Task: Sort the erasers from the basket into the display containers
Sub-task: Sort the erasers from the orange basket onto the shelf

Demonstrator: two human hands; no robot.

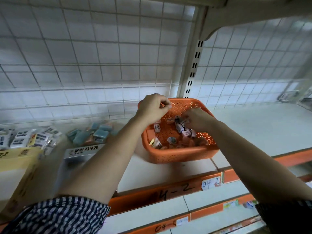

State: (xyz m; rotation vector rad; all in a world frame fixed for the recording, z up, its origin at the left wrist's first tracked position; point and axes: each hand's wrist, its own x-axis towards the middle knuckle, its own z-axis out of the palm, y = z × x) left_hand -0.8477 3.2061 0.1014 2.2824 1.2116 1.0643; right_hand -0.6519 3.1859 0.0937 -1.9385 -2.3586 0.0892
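An orange perforated basket [179, 154] sits on the white shelf and holds several small wrapped erasers [172, 140]. My left hand [154, 107] hovers over the basket's far left corner with its fingers curled; something thin and orange seems pinched between its fingertips, though I cannot tell what. My right hand [196, 119] reaches down into the basket, and its fingers grip a cluster of erasers [183, 122]. To the left stand clear display containers, one with teal erasers [99, 133] and one with white black-lettered erasers [25, 136].
A grey label card [82, 152] with Korean print fronts the teal container. A yellow box [18, 164] sits at the near left. White wire grid backs the shelf, and a slotted upright post [194, 65] rises behind the basket. Orange shelf edges [168, 191] carry handwritten tags.
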